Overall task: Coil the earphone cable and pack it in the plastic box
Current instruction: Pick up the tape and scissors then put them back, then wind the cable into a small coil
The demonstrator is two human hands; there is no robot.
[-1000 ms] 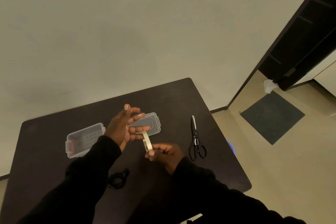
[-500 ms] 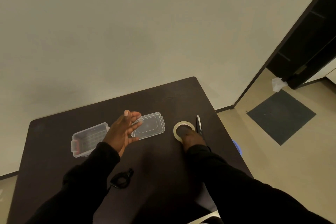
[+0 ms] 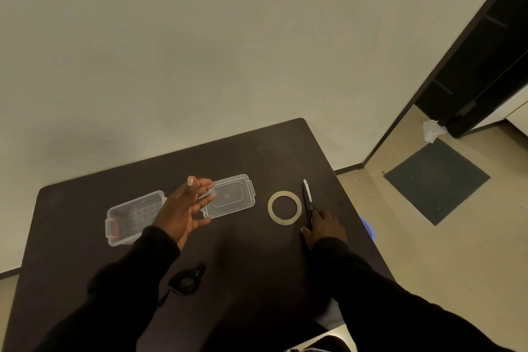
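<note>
The coiled earphone cable [image 3: 185, 281], light and limp, best pinched across its loops, lies on the table [image 3: 257, 260]; left hand [image 3: 183, 211] splayed empty, right hand [image 3: 324, 226] grasping scissors [image 3: 308, 198].

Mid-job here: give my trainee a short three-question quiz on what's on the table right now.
1. True or false: the lid is on the plastic box.
2. What lies between the lid and the scissors? A) tape roll B) cup C) phone
3. Fill in: the coiled earphone cable lies on the ____, near the left sleeve.

Key:
1. False; the lid lies beside the open box.
2. A, the tape roll.
3. Table.
</note>
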